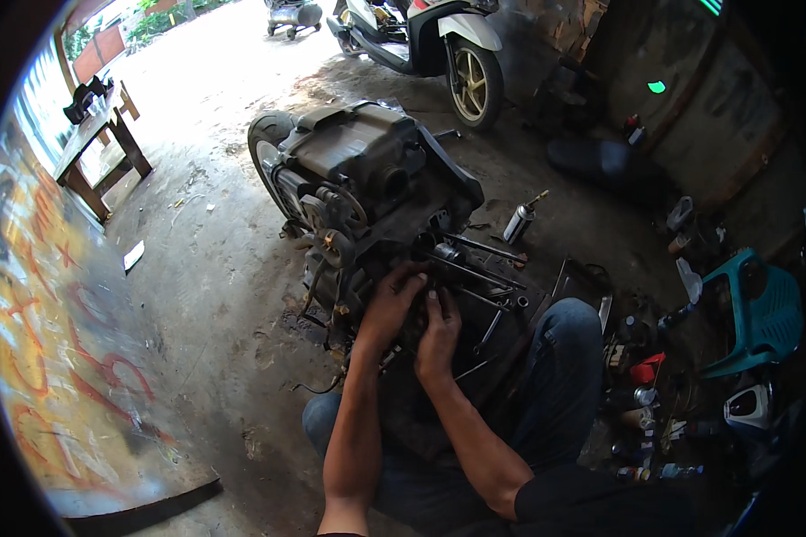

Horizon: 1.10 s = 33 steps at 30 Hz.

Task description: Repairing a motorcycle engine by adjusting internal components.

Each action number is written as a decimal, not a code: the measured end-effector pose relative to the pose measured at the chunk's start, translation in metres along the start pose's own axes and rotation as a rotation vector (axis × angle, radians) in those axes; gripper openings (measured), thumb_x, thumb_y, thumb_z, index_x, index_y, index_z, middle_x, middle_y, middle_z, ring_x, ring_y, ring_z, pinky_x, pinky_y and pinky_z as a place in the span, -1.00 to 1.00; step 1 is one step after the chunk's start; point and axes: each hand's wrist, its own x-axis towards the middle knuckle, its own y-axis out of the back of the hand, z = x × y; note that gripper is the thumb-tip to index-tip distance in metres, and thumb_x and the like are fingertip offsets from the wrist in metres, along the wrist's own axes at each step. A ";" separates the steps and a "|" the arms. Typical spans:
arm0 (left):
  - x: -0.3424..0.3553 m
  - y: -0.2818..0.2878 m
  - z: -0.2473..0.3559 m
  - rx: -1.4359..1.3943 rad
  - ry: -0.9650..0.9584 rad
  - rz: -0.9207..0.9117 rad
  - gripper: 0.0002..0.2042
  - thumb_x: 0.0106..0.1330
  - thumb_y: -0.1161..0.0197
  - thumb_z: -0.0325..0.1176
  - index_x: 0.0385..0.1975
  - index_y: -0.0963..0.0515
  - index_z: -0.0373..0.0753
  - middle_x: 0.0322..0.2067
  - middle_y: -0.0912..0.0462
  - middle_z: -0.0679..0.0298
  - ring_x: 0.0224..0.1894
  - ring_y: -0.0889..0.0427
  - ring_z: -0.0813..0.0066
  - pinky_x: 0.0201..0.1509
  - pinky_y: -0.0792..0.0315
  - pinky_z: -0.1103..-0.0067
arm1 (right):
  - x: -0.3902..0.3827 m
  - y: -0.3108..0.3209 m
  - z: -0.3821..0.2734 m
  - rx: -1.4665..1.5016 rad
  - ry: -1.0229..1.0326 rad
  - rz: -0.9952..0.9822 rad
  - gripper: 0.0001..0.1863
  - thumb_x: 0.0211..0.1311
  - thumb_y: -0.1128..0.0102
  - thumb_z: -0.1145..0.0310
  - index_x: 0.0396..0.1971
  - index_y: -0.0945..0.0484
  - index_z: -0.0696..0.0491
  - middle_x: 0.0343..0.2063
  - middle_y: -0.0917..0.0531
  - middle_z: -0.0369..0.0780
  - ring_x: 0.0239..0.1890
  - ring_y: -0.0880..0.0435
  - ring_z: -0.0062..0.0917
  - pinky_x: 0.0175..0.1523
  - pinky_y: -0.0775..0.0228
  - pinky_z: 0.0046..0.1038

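Note:
A scooter engine assembly (358,152) with a black airbox and rear wheel stands on the floor in front of me. My left hand (394,295) is at its lower front, fingers curled around a dark part I cannot make out. Just beside it, my right hand (439,327) is closed on something dark and small, also hard to tell. Right of my hands, a piston (448,253) in its cylinder area shows among long metal studs. Wrenches (488,329) lie near the studs, and a spray can (519,222) stands on the floor to the right.
A white scooter (457,31) stands behind the engine. A wooden bench (107,134) is at the back left, beside a painted wall (63,358). A dark seat (600,161), teal plastic stool (761,313) and scattered bottles and parts lie along the right.

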 end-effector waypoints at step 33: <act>-0.001 -0.003 0.000 -0.118 -0.047 -0.013 -0.66 0.36 -0.31 -0.39 0.08 -0.55 -0.36 0.01 -0.67 0.13 0.12 -0.59 0.40 0.29 -0.37 0.50 | 0.000 0.007 0.004 -0.265 0.272 -0.133 -0.59 0.53 0.07 0.38 0.20 -0.43 0.33 0.07 -0.56 -0.02 0.17 -0.55 -0.27 0.27 -0.35 -0.33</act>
